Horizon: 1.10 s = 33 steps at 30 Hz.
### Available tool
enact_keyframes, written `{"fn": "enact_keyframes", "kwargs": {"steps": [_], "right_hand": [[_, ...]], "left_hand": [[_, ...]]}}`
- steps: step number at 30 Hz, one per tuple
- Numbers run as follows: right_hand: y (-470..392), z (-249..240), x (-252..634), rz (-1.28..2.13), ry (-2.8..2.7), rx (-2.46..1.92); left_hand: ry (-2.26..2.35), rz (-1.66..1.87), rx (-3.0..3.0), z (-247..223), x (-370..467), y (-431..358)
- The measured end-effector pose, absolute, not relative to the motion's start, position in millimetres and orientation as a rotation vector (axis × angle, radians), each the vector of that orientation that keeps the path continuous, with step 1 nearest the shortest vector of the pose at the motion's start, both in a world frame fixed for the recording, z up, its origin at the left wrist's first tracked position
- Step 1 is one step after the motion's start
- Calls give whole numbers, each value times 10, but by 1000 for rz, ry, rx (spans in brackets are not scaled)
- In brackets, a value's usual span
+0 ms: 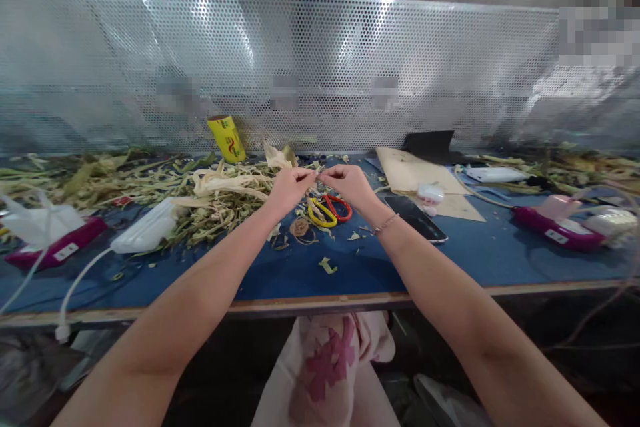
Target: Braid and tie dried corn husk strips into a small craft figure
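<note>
My left hand (291, 188) and my right hand (351, 185) meet above the middle of the blue table. Thumb and fingers are pinched on both, tip to tip, around something too small to make out. Just below them lie scissors (325, 223) with one yellow and one red handle loop; their blades are hidden. A small coil of brown twine (299, 228) rests left of the scissors. Beside my left hand spreads a heap of dried plant strips (215, 213), with a pale bundle of strips (233, 183) on top. A dark phone (417, 219) lies near my right wrist.
A perforated metal screen (330, 47) runs along the back. A yellow can (228, 139) stands before it. Magenta power strips (557, 228) with plugs and cables sit at both sides, with a white corded block (147, 227) on the left. Brown paper (407, 173) lies right.
</note>
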State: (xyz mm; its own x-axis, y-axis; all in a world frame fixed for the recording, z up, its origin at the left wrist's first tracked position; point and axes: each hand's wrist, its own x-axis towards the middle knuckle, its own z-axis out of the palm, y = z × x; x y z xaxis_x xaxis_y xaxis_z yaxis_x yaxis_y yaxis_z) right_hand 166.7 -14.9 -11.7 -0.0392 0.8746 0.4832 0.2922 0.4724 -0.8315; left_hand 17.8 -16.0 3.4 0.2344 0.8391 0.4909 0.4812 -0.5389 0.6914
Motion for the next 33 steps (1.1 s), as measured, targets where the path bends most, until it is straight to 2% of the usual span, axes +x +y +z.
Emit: {"fn": "enact_keyframes", "kwargs": {"steps": [13, 33], "right_hand": [[-195, -96, 1610, 640, -1577, -1062], [-184, -126, 1581, 675, -1541, -1019]], "left_hand": [[1017, 1315, 1835, -110, 212, -40], [998, 1334, 1703, -102, 237, -69]]}}
